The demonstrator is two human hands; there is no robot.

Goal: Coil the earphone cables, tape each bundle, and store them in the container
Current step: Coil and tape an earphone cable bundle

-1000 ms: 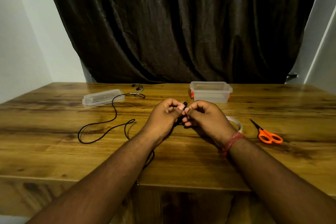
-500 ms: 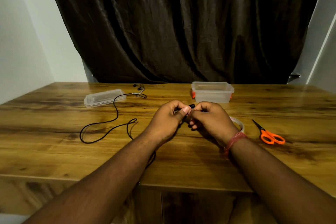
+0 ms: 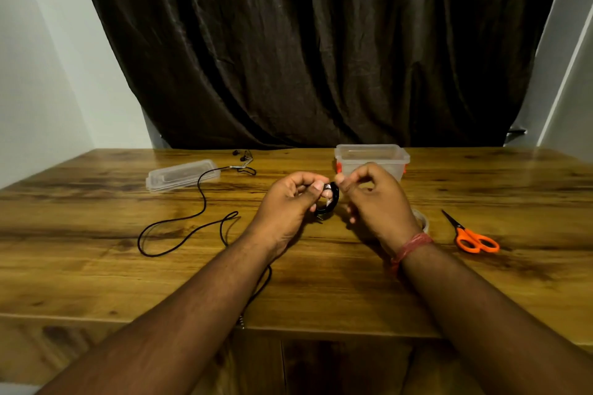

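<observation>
- Across a wooden table (image 3: 96, 266) with a dark curtain (image 3: 321, 42) hung behind it and pale walls on either side, my two forearms reach forward.
- Counted: one clear container (image 3: 372, 159) with orange clips, one clear lid (image 3: 181, 175) lying apart to its left, one pair of orange scissors (image 3: 471, 237), one tape roll (image 3: 424, 222) partly hidden behind my right wrist, and two earphone cables.
- My left hand (image 3: 288, 202) grips the coiled black cable bundle (image 3: 329, 202) just in front of the container; the coil stands roughly on edge, its ring facing sideways between my hands.
- My right hand (image 3: 375, 199) has its fingers curled, thumb and forefinger pinched at the bundle's top; a glint of tape shows there.
- A second, loose cable (image 3: 199, 202) snakes from the far earbuds toward the near table edge, long axis running away from me.
</observation>
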